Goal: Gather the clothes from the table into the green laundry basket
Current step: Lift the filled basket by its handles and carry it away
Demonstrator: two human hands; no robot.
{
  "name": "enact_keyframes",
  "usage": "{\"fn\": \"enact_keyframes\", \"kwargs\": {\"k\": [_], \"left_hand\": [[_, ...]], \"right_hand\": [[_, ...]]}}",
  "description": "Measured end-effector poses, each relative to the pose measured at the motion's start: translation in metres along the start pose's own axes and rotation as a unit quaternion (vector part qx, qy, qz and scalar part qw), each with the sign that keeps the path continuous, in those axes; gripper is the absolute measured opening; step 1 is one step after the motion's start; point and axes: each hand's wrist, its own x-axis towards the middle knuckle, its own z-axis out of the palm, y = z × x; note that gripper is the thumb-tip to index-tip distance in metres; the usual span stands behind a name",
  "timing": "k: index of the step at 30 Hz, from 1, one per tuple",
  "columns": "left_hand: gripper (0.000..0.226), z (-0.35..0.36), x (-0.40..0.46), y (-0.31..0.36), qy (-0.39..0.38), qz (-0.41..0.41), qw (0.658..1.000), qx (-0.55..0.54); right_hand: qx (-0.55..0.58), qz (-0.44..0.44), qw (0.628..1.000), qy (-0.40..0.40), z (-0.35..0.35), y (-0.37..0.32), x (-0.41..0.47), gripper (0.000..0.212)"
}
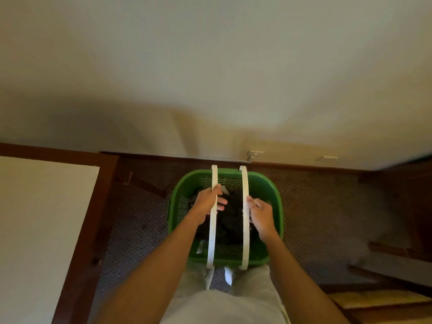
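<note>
The green laundry basket [272, 190] stands on the carpet right in front of my feet. Dark clothes [231, 213] fill its inside. Two white strap handles arch over it from front to back. My left hand [209, 202] is wrapped around the left handle [213, 230], thumb on top and fingers showing under it. Around the right handle [245, 230], my right hand [261, 212] curls its fingers from the outer side. Both forearms reach down from the bottom of the view.
A table with a pale top [35, 218] and a dark wooden frame [93, 218] stands on the left. A cream wall [210, 78] with a dark baseboard runs behind the basket. Dark wooden furniture [397, 253] sits at the right, a yellowish cushion [374, 299] at the bottom right.
</note>
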Motion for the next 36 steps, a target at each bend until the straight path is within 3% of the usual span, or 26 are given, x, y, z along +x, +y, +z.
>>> {"fn": "enact_keyframes", "kwargs": {"k": [3,9,14,18,22,36], "left_hand": [[0.043,-0.001,0.011,0.010,-0.002,-0.001,1.000,-0.010],[0.037,-0.001,0.023,0.012,0.061,-0.002,0.996,-0.070],[0.038,-0.013,0.022,0.008,0.008,0.004,0.996,-0.084],[0.047,-0.009,0.030,0.020,-0.024,-0.019,0.991,-0.131],[0.049,-0.001,0.039,0.032,-0.055,-0.051,0.989,-0.128],[0.048,0.010,0.026,0.012,0.008,-0.048,0.991,-0.124]], "right_hand": [[0.056,0.031,0.998,0.010,0.008,-0.017,0.010,0.032],[0.064,0.100,0.991,-0.055,0.019,-0.048,0.052,0.044],[0.096,0.157,0.981,-0.066,0.019,-0.048,0.063,0.052],[0.097,0.170,0.975,-0.107,0.026,-0.052,0.070,0.060],[0.107,0.139,0.982,-0.077,0.026,-0.056,0.075,0.045],[0.105,0.211,0.966,-0.103,0.020,-0.049,0.061,0.056]]}}
